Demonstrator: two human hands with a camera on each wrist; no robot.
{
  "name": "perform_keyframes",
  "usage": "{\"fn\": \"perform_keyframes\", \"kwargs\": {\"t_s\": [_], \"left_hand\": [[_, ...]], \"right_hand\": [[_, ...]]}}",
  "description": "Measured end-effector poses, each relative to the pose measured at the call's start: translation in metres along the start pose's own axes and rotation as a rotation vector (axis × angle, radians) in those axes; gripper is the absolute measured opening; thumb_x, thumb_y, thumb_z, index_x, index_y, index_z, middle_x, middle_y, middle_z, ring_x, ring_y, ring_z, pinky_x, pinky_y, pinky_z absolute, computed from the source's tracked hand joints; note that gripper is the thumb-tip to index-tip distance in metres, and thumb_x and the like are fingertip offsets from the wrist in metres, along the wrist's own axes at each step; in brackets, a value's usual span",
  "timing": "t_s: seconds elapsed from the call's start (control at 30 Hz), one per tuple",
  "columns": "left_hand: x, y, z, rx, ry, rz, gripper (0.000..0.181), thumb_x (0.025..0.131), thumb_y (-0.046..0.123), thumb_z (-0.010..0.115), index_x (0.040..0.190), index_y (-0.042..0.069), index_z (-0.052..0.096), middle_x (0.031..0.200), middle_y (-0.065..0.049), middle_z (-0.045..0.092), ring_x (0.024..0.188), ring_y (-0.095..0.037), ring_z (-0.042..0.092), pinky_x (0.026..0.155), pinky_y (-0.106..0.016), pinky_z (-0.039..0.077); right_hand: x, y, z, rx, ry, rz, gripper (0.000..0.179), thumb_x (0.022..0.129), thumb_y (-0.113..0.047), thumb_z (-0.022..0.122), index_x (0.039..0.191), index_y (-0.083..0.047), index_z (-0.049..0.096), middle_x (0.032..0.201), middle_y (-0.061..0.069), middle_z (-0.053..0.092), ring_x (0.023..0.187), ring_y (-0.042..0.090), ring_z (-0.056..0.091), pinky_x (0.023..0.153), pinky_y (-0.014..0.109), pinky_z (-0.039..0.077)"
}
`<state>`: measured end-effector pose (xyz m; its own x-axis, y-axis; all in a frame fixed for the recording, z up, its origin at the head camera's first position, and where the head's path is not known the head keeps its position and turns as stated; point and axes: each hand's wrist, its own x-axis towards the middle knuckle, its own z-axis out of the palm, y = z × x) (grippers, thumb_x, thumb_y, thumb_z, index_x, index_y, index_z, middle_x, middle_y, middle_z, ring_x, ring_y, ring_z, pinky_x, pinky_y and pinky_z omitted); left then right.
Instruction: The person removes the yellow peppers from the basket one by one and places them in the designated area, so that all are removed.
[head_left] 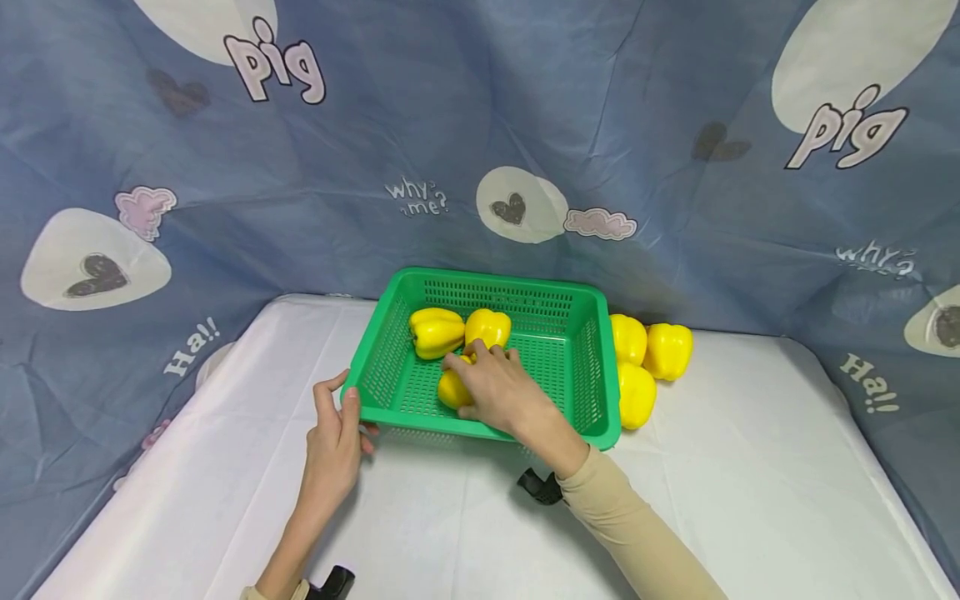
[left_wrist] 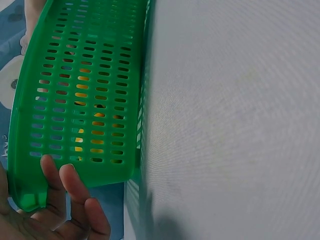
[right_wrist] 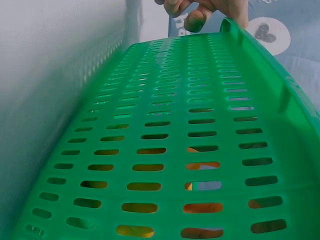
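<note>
A green plastic basket [head_left: 480,429] with slotted walls holds three yellow bell peppers. One bell pepper [head_left: 437,333] lies at the inner left, and another bell pepper [head_left: 487,327] is beside it. Nearer the front wall, my right hand [head_left: 498,387] reaches down into the basket and grips the third bell pepper [head_left: 452,390], partly covering it. At the basket's front left corner, my left hand [head_left: 335,437] holds the rim between thumb and fingers. The left wrist view shows its curled fingers [left_wrist: 75,185] against the outer wall; in the right wrist view the basket wall [right_wrist: 175,130] hides the right hand.
Outside the basket's right wall, three more bell peppers cluster on the white table [head_left: 750,467]: a back left one [head_left: 628,339], a back right one [head_left: 668,352] and a front one [head_left: 636,395]. A blue printed cloth [head_left: 675,275] hangs behind the table.
</note>
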<state>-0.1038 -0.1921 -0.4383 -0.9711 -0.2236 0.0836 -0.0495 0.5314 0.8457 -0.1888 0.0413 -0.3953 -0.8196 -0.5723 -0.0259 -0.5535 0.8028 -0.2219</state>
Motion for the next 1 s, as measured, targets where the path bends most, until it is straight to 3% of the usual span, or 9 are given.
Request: {"fn": "perform_keyframes", "kwargs": {"t_s": [0.57, 1.0], "left_hand": [[0.001, -0.001, 0.0, 0.003, 0.004, 0.006, 0.05, 0.12, 0.042, 0.03, 0.162, 0.017, 0.03, 0.088, -0.021, 0.075, 0.061, -0.02, 0.066, 0.056, -0.028, 0.045], [0.0, 0.001, 0.001, 0.006, 0.002, -0.003, 0.05, 0.12, 0.042, 0.029, 0.162, 0.017, 0.03, 0.089, -0.021, 0.074, 0.062, -0.021, 0.066, 0.056, -0.028, 0.045]], "right_hand": [[-0.001, 0.002, -0.005, -0.017, -0.009, -0.019, 0.056, 0.092, -0.036, 0.089, 0.139, -0.026, 0.06, 0.151, 0.017, 0.06, 0.13, 0.041, 0.063, 0.104, 0.058, 0.046], [-0.022, 0.012, -0.022, 0.028, 0.055, -0.018, 0.055, 0.094, -0.036, 0.086, 0.141, -0.024, 0.06, 0.15, 0.018, 0.059, 0.132, 0.043, 0.061, 0.11, 0.065, 0.043]]}}
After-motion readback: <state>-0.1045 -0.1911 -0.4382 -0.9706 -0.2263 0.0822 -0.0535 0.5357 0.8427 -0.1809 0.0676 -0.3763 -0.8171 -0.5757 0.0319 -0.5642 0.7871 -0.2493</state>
